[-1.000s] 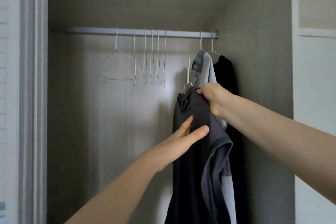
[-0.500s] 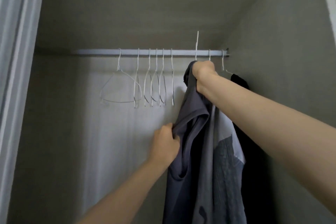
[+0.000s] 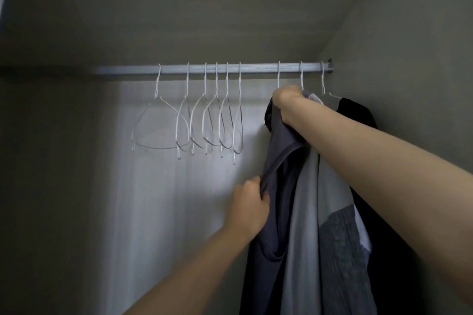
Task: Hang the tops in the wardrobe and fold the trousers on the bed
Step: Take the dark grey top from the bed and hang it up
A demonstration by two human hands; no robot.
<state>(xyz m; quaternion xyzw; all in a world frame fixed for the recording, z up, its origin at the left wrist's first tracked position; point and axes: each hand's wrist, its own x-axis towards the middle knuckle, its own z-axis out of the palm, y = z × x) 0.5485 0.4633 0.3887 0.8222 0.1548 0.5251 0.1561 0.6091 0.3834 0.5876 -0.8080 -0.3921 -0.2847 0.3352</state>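
A dark grey top (image 3: 277, 151) hangs from a white wire hanger whose hook (image 3: 279, 77) sits over the wardrobe rail (image 3: 133, 69). My right hand (image 3: 288, 101) grips the top's neck and hanger just under the rail. My left hand (image 3: 249, 206) pinches the top's sleeve edge lower down at its left side. Right of it hang a light grey top (image 3: 305, 207) and a black top (image 3: 358, 117), each on its own hanger.
Several bare white wire hangers (image 3: 204, 123) hang along the middle of the rail. The wardrobe's right wall (image 3: 409, 71) stands close beside the black top. A pale back panel (image 3: 158, 199) lies behind, and the wardrobe ceiling (image 3: 204, 7) slopes above.
My right hand has lifted the dark grey top's hanger and its hook now rests over the rail. My left hand went from lying on the fabric to pinching the sleeve.
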